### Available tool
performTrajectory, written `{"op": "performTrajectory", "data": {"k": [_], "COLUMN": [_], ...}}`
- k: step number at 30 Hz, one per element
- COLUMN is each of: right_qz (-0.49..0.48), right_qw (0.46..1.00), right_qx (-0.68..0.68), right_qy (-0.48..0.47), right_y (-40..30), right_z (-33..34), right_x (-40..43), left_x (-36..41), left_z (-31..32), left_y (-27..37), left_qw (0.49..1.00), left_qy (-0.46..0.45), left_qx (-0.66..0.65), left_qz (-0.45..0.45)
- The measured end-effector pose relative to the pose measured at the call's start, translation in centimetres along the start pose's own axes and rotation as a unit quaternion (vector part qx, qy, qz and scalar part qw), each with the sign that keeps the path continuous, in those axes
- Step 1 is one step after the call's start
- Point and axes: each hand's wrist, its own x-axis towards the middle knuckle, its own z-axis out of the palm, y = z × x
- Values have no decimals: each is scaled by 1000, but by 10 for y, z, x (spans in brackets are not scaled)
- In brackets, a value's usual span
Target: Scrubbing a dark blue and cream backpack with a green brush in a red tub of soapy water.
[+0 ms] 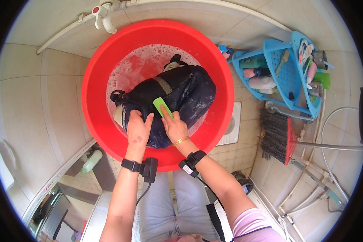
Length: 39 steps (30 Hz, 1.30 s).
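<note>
A wet dark fabric bag (pixel 196 87) with a grey strip and black straps lies in a large red plastic basin (pixel 157 30). Foamy, soapy water (pixel 139 65) surrounds it. My right hand (pixel 176 128) holds a green scrubbing brush (pixel 161 106) against the fabric, index finger along its back; the bristles are hidden. On the bag's near left side, my left hand (pixel 138 127) grips the cloth with bent fingers, thumb apart, fingertips partly hidden. Pale foam streaks mark the bag's right half.
A white tap (pixel 101 16) with a red-marked handle is above the basin's far left rim. To the right are a blue plastic corner rack (pixel 279 75) with bottles, a broom (pixel 275 136) and a white squat toilet (pixel 234 124), partly behind the basin.
</note>
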Motion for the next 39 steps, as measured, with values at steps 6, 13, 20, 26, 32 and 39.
{"op": "performTrajectory", "data": {"k": [6, 13, 20, 26, 32, 39], "right_qz": [1, -96, 30, -51, -56, 75], "right_qw": [996, 965, 984, 955, 994, 965], "right_qx": [92, -244, -45, -291, -1, -239], "right_qy": [15, -32, -168, 32, -98, 74], "right_y": [-13, 59, -17, 87, -19, 76], "right_z": [6, -41, -15, -44, -12, -56], "right_x": [-20, 33, -14, 50, -34, 34], "left_x": [-4, -38, -50, -43, -37, -23], "left_z": [19, -10, 1, 3, 4, -4], "left_y": [-31, -50, -58, -49, -61, -42], "left_qw": [989, 951, 969, 965, 976, 924], "left_qy": [-71, -156, -123, -130, -56, -188], "left_qx": [-128, -268, -206, -226, -177, -277], "left_qz": [-27, -13, -49, -18, -115, -186]}}
